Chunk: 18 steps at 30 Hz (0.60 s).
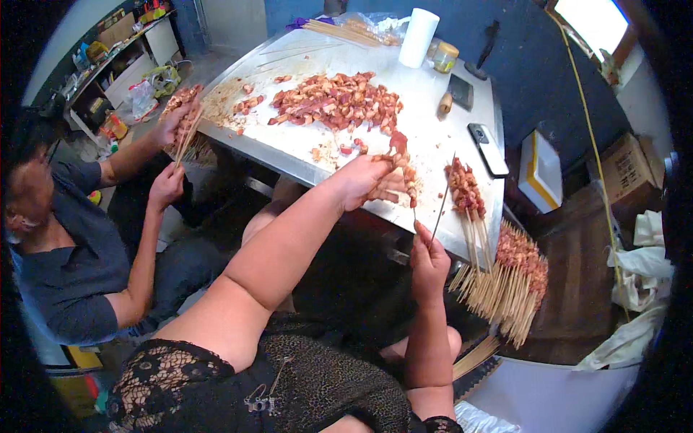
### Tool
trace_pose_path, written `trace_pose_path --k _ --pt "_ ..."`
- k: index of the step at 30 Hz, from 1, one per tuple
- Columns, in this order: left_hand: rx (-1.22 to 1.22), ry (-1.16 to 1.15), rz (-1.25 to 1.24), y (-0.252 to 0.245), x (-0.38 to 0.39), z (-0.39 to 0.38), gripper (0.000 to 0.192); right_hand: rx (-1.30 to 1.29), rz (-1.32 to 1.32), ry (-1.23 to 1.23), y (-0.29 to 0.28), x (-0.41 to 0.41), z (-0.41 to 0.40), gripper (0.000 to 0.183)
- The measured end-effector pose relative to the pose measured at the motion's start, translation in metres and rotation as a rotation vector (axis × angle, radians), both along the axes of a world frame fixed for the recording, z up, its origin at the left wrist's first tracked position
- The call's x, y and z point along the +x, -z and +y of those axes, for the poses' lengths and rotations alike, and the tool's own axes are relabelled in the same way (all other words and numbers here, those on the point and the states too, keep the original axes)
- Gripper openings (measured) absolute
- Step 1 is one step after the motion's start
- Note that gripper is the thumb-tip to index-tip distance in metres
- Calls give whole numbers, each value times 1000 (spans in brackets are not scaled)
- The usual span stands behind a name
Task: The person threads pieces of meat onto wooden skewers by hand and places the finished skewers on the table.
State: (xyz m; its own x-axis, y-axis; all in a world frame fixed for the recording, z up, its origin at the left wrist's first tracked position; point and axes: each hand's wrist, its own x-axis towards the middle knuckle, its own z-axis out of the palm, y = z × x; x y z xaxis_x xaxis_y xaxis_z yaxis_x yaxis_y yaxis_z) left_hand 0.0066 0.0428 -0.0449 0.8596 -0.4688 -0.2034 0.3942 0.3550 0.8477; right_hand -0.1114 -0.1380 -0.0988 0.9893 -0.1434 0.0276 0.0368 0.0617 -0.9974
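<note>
My right hand (pixel 429 265) grips the lower end of a skewer threaded with raw meat (pixel 410 181) at the table's front edge. A second, bare skewer (pixel 444 201) also rises from that hand. My left hand (pixel 373 181) is at the upper part of the meat, thumb and forefinger pinching it, the other fingers spread beside the skewer. Beyond lies a heap of cut raw meat (pixel 335 100) on the metal-topped table (pixel 368 62). Right of my hands, a small bundle of meat skewers (pixel 465 189) rests with its sticks over the edge.
At left a co-worker's hands (pixel 168 184) hold meat and several sticks. Many finished skewers (pixel 509 276) are stacked below the table's right corner. A phone (pixel 487 150), a dark slab (pixel 460 92), a paper roll (pixel 419 38), a jar (pixel 445 57) and bare sticks (pixel 341 32) lie on the tabletop.
</note>
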Motion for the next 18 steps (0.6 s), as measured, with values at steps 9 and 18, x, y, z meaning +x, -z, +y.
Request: trace_pose_path --k 9,18 --pt "-185 -455 -12 -10 8 32 41 -7 -66 88 -55 52 7 26" --pt "-275 -440 15 -22 12 39 29 0 -124 90 -77 145 9 27"
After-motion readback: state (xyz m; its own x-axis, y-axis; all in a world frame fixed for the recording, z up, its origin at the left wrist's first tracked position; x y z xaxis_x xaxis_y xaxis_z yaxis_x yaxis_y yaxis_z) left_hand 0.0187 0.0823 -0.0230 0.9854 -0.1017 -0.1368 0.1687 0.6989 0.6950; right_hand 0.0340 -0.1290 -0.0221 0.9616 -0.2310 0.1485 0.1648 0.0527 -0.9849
